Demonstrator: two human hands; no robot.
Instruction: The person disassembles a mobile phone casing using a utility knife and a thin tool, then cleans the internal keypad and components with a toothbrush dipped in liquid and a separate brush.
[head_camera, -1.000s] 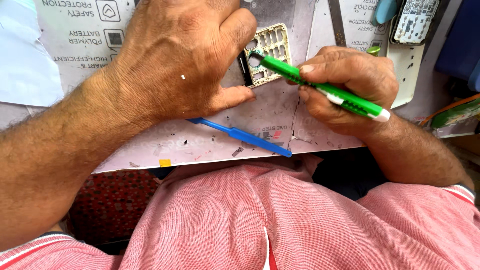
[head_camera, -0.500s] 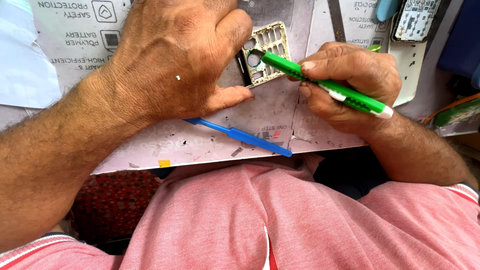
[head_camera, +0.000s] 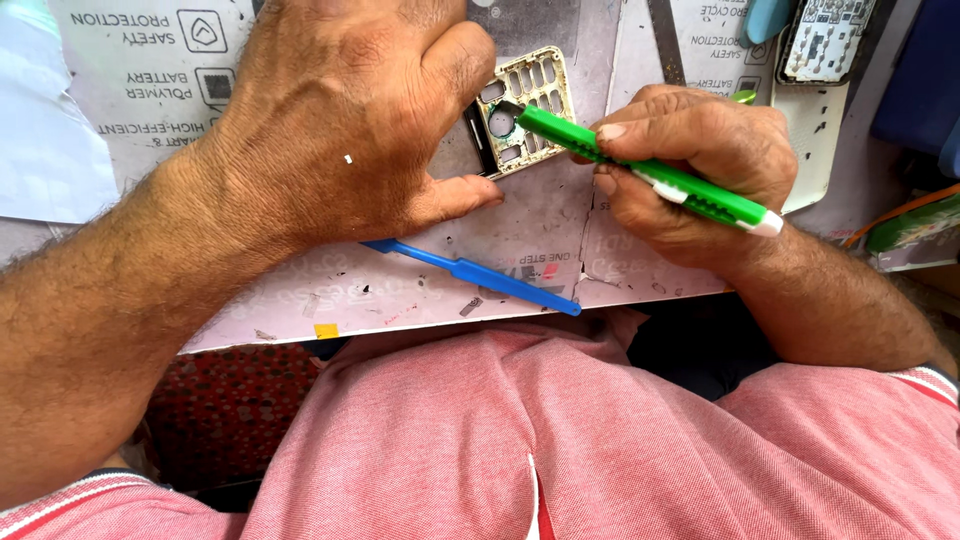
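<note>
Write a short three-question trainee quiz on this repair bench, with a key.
1. True or false: the right hand holds a green tool whose tip meets the keypad frame.
2. Which hand steadies the keypad frame?
A. left hand
B. right hand
C. neither
3. Fill in: the blue plastic pry tool lies on the ____, touched by no fingers that can be seen.

Key
1. True. The tool's tip rests at the frame's round opening.
2. A. The left hand presses beside and partly over the frame.
3. Work mat. The pry tool lies near its front edge, below both hands.
</note>
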